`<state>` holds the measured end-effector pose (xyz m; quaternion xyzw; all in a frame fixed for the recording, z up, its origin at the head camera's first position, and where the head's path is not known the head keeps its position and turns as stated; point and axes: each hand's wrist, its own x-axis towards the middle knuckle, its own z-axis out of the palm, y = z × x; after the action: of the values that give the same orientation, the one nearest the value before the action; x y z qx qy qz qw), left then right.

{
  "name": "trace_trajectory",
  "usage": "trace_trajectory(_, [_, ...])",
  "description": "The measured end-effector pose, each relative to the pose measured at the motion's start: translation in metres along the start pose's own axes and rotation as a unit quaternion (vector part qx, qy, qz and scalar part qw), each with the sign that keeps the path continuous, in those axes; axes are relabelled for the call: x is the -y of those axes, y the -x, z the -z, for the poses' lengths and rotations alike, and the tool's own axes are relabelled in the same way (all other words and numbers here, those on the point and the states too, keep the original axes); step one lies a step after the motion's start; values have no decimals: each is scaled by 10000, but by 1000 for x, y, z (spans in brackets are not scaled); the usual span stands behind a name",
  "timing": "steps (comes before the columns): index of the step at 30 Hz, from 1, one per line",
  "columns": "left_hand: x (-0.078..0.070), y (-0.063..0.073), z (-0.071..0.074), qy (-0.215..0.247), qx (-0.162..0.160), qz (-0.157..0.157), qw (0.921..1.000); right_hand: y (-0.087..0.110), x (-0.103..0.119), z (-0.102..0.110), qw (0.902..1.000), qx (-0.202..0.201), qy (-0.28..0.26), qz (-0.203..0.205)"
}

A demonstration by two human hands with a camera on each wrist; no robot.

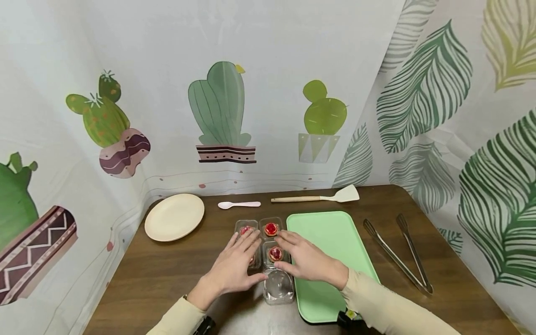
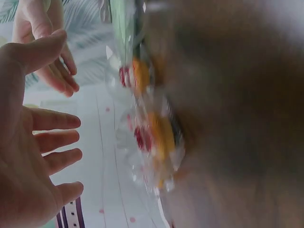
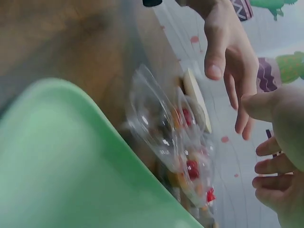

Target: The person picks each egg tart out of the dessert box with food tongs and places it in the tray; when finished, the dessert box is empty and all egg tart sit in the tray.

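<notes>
Small clear plastic boxes (image 1: 278,287) stand together near the middle of the table; the nearest one holds no food. Red-topped tarts (image 1: 276,254) sit inside the others, with another tart (image 1: 271,229) at the back. My left hand (image 1: 234,270) hovers over the left-hand boxes, its fingers spread and partly covering the tarts there. From the other side my right hand (image 1: 310,261) reaches over the right-hand boxes, fingers extended. In the left wrist view a gap shows between the left fingertips (image 2: 71,156) and the boxes. Both hands hold nothing.
A light green tray (image 1: 322,223) lies right of the boxes, under my right forearm. Metal tongs (image 1: 395,256) lie further right. Along the back are a cream plate (image 1: 174,217), a pale pink spoon (image 1: 239,204) and a white spatula with a wooden handle (image 1: 346,194).
</notes>
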<state>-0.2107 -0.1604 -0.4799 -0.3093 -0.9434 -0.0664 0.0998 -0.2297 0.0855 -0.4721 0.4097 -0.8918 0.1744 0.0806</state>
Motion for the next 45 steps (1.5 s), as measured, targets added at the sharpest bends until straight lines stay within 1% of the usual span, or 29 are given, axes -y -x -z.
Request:
trace_trajectory(3, [9, -4, 1, 97, 25, 84, 9999, -10, -7, 1, 9999, 71, -120, -29])
trace_trajectory(8, [22, -12, 1, 253, -20, 254, 9994, -26, -15, 6, 9994, 197, -292, 46])
trace_trajectory(11, [29, -16, 0, 342, -1, 385, 9987, -36, -19, 7, 9992, 265, -278, 65])
trace_trajectory(14, [36, -19, -3, 457, 74, 479, 9978, -45, -21, 5, 9990, 311, -305, 77])
trace_trajectory(17, [45, -22, -5, 471, 157, 541, 9973, -54, -22, 2, 9986, 356, -381, 99])
trace_trajectory(22, [59, -25, -5, 506, 208, 600, 9967, -71, -27, -6, 9978, 338, -562, 114])
trace_trajectory(31, [80, -33, -5, 838, 355, 524, 9945, -91, -43, -23, 9949, 375, -911, -219])
trace_trajectory(38, [94, -40, -10, 843, 375, 622, 9938, -102, -55, -31, 9922, 484, -1060, -445])
trace_trajectory(42, [100, -44, -15, 1071, 460, 648, 9911, -107, -60, -35, 9899, 574, -1176, -553])
trace_trajectory(45, [104, -46, -18, 1388, 505, 744, 9862, -111, -63, -38, 9877, 660, -1255, -662])
